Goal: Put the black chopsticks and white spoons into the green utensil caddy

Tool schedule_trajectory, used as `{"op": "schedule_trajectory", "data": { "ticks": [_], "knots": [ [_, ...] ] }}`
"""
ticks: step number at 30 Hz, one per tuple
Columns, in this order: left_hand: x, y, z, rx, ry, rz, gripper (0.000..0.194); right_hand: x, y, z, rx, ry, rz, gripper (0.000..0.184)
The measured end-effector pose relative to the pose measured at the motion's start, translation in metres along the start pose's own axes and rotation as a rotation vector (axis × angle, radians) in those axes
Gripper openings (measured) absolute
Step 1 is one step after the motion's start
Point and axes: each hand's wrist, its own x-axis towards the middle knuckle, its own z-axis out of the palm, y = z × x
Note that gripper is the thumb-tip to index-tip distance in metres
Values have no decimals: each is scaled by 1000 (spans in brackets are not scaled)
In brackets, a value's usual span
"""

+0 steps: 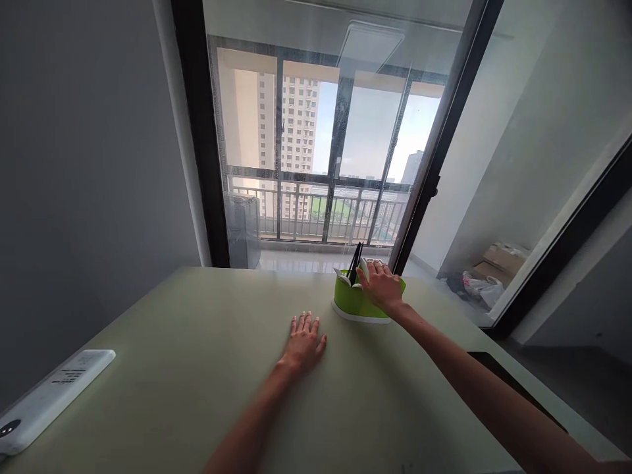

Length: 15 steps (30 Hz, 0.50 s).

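A bright green utensil holder [353, 301] with a white base stands at the far side of the table. Black chopsticks [355, 262] rise from it, beside white spoon-like pieces [344, 279]. My right hand [382, 284] reaches over the holder's right part, fingers curled down by a white piece; their tips are hidden, so what they grip is unclear. My left hand [302, 345] lies flat on the tabletop, palm down and fingers spread, left of and nearer than the holder. Nothing is in it.
A white power strip-like device [64, 388] lies at the table's [197, 342] left edge. Along the right edge is a dark flat object [513, 385], partly behind my right forearm. Beyond the table stands a glass sliding door [316, 151]; a grey wall [93, 158] borders the left.
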Motion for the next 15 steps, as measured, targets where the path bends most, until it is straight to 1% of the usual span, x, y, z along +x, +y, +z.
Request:
{"op": "schedule_trajectory", "data": {
  "ticks": [11,13,15],
  "knots": [
    [1,-4,6,-36,30,12,61,-21,-49,-16,9,43,-53,69],
    [2,-4,8,-71,57,-8,59,-24,-58,-18,13,44,-60,70],
    [3,-5,10,-119,99,-64,61,-26,-66,-19,16,40,-67,71]
  ]
}}
